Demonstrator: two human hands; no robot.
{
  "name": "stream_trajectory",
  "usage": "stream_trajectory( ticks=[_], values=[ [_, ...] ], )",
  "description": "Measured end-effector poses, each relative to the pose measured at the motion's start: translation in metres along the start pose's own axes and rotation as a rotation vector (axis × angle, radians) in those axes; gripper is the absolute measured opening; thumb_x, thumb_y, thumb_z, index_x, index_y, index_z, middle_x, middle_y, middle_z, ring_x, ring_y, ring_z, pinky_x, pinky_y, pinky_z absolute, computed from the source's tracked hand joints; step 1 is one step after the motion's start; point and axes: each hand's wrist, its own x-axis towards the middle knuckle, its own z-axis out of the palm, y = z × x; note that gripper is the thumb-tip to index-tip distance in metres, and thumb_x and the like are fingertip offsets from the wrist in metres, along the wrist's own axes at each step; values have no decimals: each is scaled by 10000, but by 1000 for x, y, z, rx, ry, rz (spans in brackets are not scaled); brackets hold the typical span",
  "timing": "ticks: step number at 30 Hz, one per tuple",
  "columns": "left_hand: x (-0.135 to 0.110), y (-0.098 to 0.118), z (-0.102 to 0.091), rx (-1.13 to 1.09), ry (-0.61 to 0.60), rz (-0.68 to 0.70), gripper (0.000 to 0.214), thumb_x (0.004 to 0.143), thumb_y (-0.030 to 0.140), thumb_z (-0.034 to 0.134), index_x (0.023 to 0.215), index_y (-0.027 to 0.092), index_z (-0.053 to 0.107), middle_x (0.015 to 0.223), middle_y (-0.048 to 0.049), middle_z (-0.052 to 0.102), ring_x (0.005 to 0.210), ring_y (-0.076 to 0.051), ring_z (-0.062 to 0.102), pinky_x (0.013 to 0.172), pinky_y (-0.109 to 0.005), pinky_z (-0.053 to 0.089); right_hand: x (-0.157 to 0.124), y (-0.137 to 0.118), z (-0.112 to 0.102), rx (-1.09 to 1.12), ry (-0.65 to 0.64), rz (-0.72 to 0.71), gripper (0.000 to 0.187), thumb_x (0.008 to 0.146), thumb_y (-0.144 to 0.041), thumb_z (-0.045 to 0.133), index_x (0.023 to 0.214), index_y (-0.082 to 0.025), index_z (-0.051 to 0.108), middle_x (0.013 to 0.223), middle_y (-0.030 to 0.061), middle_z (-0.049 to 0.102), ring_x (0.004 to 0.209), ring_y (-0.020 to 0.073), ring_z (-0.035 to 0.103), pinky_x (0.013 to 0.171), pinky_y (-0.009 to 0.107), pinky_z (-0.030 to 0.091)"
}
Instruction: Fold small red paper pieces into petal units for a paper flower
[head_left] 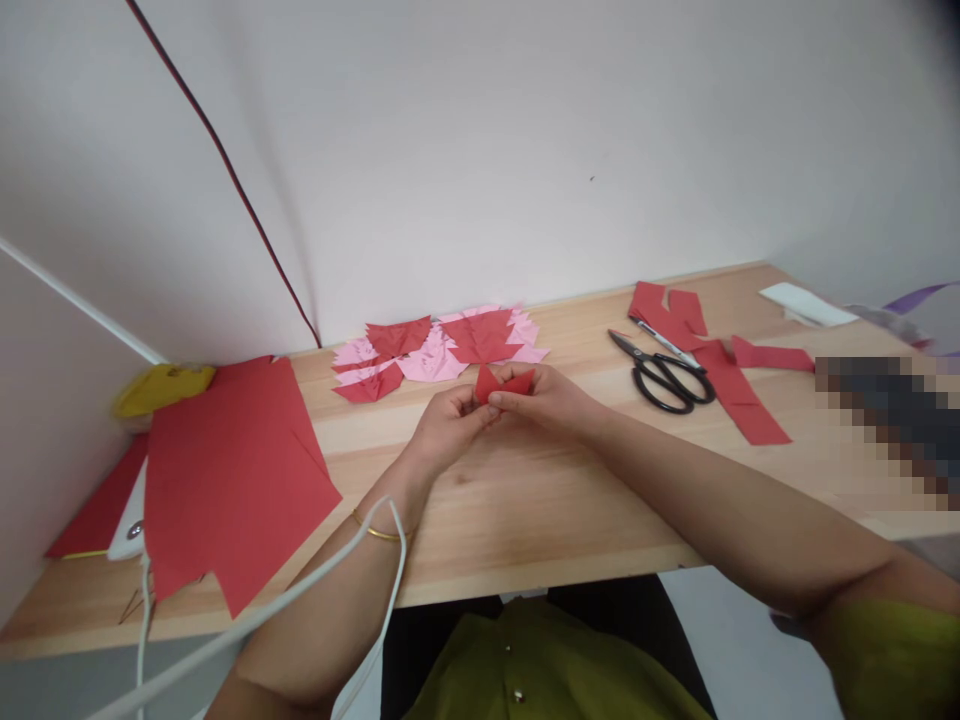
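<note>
Between my two hands, above the middle of the table, is a small folded piece of red paper (487,384) with pointed ends. My left hand (450,425) pinches its left side, and my right hand (544,398) grips the right side with the thumb lying across the front. Just behind them, against the wall, lie several cut pieces of red and pink paper (435,365) with jagged edges. Black-handled scissors (660,378) rest to the right of my right hand, blades slightly apart.
Large red sheets (232,480) cover the table's left side, near a yellow object (165,388). Red paper scraps (739,400) and a pen (664,340) lie by the scissors. A white cable (300,590) passes in front of my left forearm. A white item (806,303) sits far right.
</note>
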Motion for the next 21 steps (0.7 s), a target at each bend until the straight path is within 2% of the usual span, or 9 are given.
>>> stream_trajectory(
  ticks=[5,9,17,21],
  values=[
    [0,-1,2,-26,-14,5,258,707,330,703,879,140,677,759,-21,644,673,-123,542,657,-246,398,-1,0,1,15,58,9,216,757,-382,681,756,-174,622,771,13,623,732,137,580,735,290,477],
    [-1,3,2,31,12,75,206,708,311,702,838,151,700,827,-28,665,742,-140,555,717,-259,406,-1,-1,2,8,51,8,227,765,-397,669,747,-174,627,804,25,625,768,148,580,751,293,474],
    [-1,1,-4,58,-29,63,209,693,315,709,780,127,678,701,-1,605,638,-109,493,614,-231,364,0,-1,0,1,4,-7,225,775,-394,664,758,-172,632,789,17,624,766,142,573,738,274,458],
    [0,0,-1,22,28,32,209,706,318,694,773,126,645,643,11,575,580,-89,468,568,-217,347,1,2,-2,-39,28,48,263,774,-434,650,767,-171,650,802,32,646,782,155,581,742,281,463]
  ],
)
